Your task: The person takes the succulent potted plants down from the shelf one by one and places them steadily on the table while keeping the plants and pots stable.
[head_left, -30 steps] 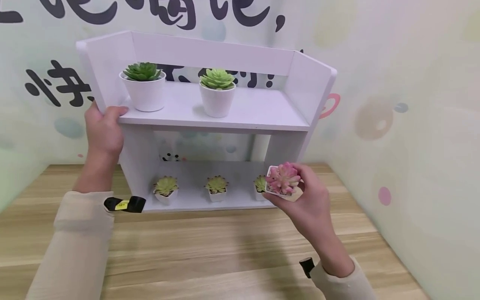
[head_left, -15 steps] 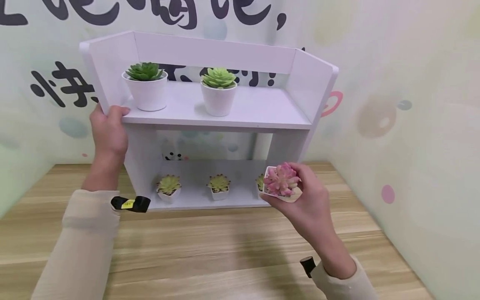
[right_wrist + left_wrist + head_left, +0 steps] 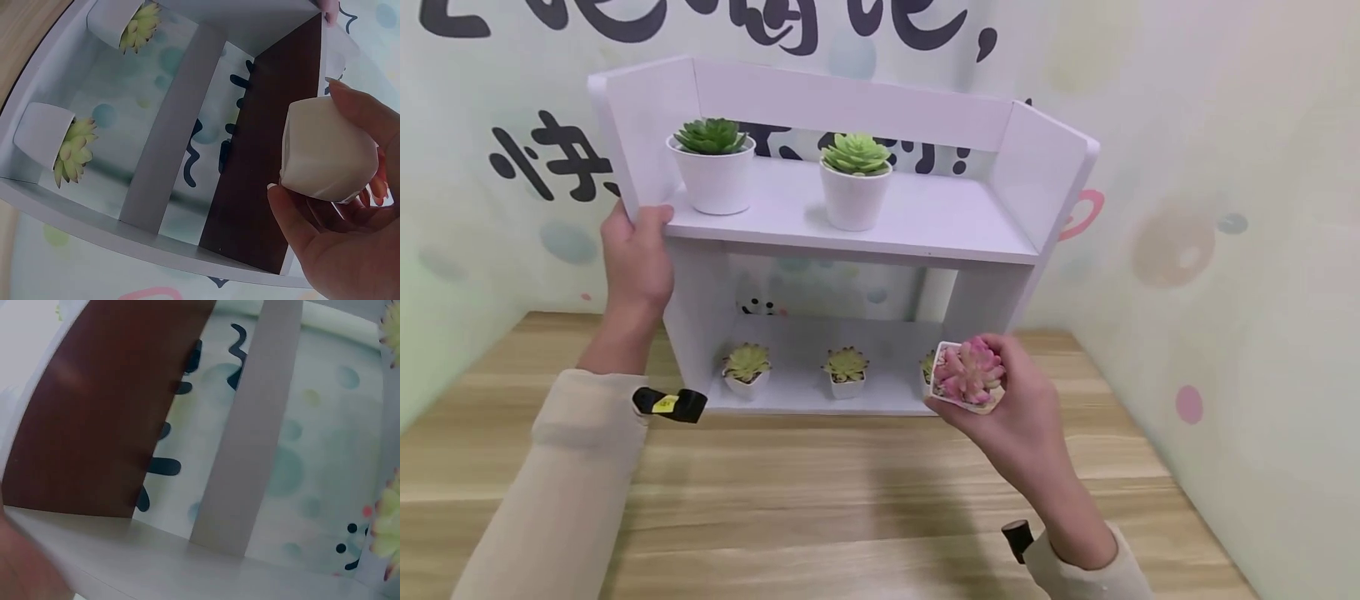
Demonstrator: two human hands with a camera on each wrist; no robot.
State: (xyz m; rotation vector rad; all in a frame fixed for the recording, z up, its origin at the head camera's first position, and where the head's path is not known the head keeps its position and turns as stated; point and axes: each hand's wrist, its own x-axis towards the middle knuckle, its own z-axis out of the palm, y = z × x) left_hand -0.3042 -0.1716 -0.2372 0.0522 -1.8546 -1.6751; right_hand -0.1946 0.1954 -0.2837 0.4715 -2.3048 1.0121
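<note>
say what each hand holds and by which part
Right hand grips the pink plant by its white pot; left hand grips the shelf by its left side panel.

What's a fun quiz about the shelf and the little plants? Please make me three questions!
1. True or false: the right grip holds a dark green succulent.
2. How many white pots stand on the upper board of the white two-tier shelf?
3. What does the left grip hold? A) the wooden table B) a pot C) the shelf

Key: 1. False, it holds a pink succulent. 2. Two. 3. C.
</note>
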